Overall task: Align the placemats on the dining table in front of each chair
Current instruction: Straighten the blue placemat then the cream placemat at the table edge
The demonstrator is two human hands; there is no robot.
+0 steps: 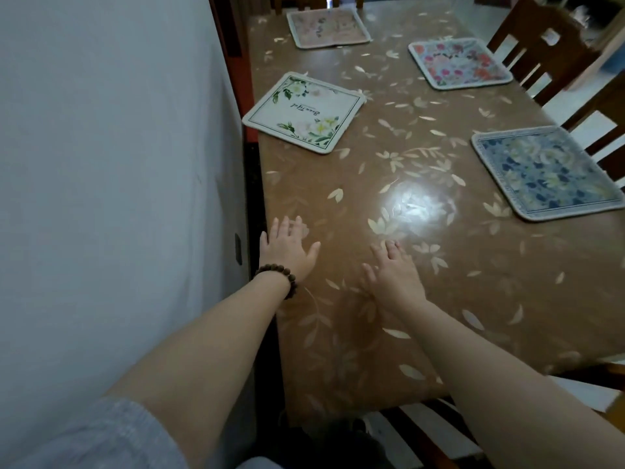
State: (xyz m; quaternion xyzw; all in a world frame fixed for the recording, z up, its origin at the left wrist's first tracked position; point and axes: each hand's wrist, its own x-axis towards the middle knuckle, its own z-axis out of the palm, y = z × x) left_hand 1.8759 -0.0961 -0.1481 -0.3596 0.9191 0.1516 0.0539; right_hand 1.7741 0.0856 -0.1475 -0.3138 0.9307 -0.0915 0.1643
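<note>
Four placemats on dining table [422,299]: white floral placemat [304,111] at 11 o'clock lies skewed, likely awaiting straightening; pale pink placemat [328,27] at 12, red floral placemat [458,62] at 1, blue placemat [549,172] at 2 beside the chairs [537,52]. Left hand [287,248] and right hand [394,275]: fingers spread flat, empty, over bare tabletop.

I see two bare forearms coming in from the bottom of the frame, no gloves, no rings that I can make out. Left hand [290,247] sits centre-left of frame; its wrist carries a bracelet [280,277] of dark brown round beads, single strand, snug fit. Right hand [394,275] is just right of centre; wrist bare, no watch or band. Lower left corner shows a grey sleeve [111,434], soft knit-looking fabric, bunched up above the elbow. Right arm shows no sleeve before it leaves the frame at lower right. Fingernails short, too blurred to tell more.
</note>
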